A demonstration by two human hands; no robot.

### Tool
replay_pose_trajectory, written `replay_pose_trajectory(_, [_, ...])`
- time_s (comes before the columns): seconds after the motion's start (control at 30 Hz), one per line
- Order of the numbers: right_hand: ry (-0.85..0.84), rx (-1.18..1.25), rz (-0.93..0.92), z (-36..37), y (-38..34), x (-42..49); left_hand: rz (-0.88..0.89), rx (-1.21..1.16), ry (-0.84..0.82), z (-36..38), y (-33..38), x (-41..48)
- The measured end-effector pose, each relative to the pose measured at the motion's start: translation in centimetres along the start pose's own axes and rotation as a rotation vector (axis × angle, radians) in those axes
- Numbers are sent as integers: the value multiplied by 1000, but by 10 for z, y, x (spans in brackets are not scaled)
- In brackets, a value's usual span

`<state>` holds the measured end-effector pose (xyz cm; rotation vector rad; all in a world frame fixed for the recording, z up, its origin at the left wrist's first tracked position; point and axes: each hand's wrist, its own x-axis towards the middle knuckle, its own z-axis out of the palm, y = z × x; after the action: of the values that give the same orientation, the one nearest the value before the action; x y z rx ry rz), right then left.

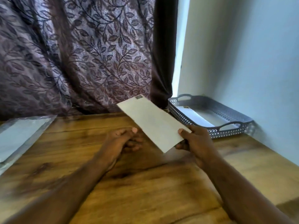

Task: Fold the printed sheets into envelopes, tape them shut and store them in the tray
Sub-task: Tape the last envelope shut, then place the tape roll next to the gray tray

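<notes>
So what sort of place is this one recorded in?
Probably a room in a home: a wood-grain table set in a corner, a leaf-patterned curtain behind it and a plain painted wall on the right. The right hand holds an envelope near a perforated tray.

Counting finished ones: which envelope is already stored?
The envelope lying flat inside the tray; the held envelope is above the table, pinched by the right hand.

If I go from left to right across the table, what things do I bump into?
Plastic packet, left hand, tray. The envelope and the right hand gripping it overlap these, so I skip them.
</notes>
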<state>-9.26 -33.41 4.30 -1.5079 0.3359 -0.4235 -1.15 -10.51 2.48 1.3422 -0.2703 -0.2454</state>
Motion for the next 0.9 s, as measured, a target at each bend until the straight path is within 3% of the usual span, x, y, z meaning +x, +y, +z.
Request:
replay_pose_trajectory(0.13, [191, -54, -132, -52, -20, 18, 20, 73, -116, 55, -16, 9])
replay_pose_trajectory(0.27, [353, -218, -210, -92, -47, 40, 35, 86, -132, 89, -23, 17])
replay_pose_trajectory(0.47, [543, -825, -246, -106, -62, 80, 116, 289, -102, 107, -31, 30])
replay_pose_trajectory(0.57, [518, -934, -197, -98, -60, 98, 166, 339, -143, 111, -34, 30])
replay_pose_trajectory(0.9, [254, -760, 22, -89, -48, 131, 184, 329, -151, 104, -32, 32])
